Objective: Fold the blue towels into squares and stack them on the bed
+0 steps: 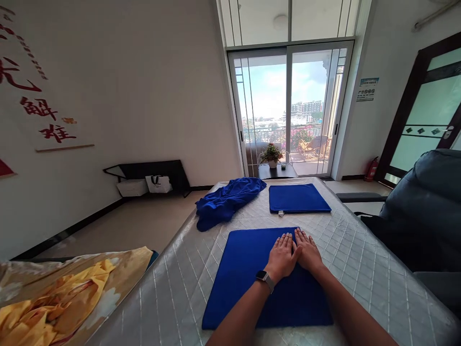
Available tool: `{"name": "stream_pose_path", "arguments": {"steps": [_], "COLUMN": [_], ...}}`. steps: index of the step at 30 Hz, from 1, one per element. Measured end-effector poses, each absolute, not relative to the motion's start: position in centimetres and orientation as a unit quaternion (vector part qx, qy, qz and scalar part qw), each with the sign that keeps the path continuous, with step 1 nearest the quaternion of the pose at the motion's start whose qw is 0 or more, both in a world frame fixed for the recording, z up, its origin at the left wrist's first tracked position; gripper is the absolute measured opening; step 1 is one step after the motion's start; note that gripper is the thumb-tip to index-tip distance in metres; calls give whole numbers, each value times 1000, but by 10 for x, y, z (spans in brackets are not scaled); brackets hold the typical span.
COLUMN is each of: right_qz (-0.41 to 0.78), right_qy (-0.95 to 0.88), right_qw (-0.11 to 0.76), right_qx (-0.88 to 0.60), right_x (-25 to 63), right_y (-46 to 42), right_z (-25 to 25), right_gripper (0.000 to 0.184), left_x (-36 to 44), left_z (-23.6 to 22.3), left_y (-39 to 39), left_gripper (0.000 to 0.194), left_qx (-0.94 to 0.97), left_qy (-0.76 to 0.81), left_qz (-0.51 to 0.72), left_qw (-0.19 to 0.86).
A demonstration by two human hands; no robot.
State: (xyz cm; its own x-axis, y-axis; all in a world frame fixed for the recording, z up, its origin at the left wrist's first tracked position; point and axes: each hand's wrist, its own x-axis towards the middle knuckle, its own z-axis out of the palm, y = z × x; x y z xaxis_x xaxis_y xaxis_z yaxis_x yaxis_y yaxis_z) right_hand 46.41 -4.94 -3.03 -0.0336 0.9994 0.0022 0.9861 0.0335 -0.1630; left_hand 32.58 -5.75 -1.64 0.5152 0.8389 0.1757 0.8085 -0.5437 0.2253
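A folded blue cloth (237,274) lies flat on the silver quilted cover right below me. My left hand (284,255), with a watch on its wrist, rests palm down on it, fingers stretched forward. Beside it, my right hand (307,249) lies flat near the cloth's far right corner, the two hands touching around the thumbs. Neither hand grips anything. Beyond them sits a second folded blue cloth (299,198) with a small white tag at its near edge. A crumpled blue cloth (230,201) lies loosely heaped at the far left.
The quilted cover (173,288) spreads over the whole surface. Yellow fabric (72,298) lies at the lower left. A dark armchair (425,202) stands at the right. A potted plant (272,154) is on a small table before the sliding glass door (289,110).
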Motion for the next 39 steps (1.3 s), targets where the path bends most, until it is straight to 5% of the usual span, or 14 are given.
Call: {"name": "stream_pose_path", "arguments": {"steps": [14,39], "right_qz": [64,32], "right_qy": [-697,-701], "right_qw": [62,27], "right_qx": [-711,-711], "right_x": [458,463], "right_y": [-51,-70], "right_z": [-26,-33], "right_gripper": [68,66], "left_x": [123,119], "left_z": [-18,-21], "left_y": [-52,-56], "left_gripper": [80,88], "left_qx": [756,755], "left_qy": [647,646], "left_qz": [93,114], "left_qw": [15,17]}}
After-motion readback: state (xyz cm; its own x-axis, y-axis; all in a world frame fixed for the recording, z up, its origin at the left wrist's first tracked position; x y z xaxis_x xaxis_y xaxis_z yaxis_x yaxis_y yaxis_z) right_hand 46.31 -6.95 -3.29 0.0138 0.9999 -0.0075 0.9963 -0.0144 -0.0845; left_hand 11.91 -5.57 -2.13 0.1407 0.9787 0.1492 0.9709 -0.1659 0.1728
